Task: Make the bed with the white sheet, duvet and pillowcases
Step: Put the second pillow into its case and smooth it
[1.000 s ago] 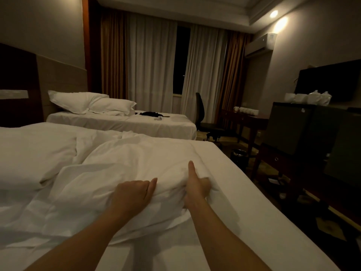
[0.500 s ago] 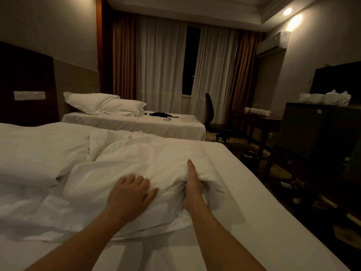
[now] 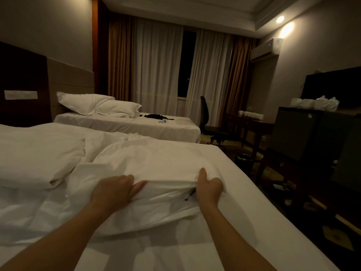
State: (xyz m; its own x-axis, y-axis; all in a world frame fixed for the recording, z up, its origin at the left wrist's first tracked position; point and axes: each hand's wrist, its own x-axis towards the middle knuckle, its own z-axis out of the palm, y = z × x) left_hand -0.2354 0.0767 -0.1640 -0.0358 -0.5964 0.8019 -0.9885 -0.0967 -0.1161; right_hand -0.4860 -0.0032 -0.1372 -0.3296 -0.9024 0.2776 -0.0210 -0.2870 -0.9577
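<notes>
A crumpled white duvet [image 3: 152, 163] lies heaped across the near bed, over the white sheet [image 3: 244, 222]. My left hand [image 3: 115, 189] grips a fold at the duvet's near edge, fingers curled into the cloth. My right hand [image 3: 209, 185] pinches the same edge further right, thumb on top, lifting the top layer so a dark gap shows beneath. A bulky white bundle [image 3: 37, 153] of bedding sits to the left.
A second bed [image 3: 136, 126] with two pillows [image 3: 101, 104] and a dark item stands beyond. Right of the near bed are a dark cabinet [image 3: 304, 133], a desk with cups [image 3: 252, 118], a chair [image 3: 207, 118] and a bin [image 3: 244, 159] on the floor.
Both hands have closed on the duvet's near edge and raised its top layer. The left hand, flat before, now curls into the fabric. The view has shifted slightly left.
</notes>
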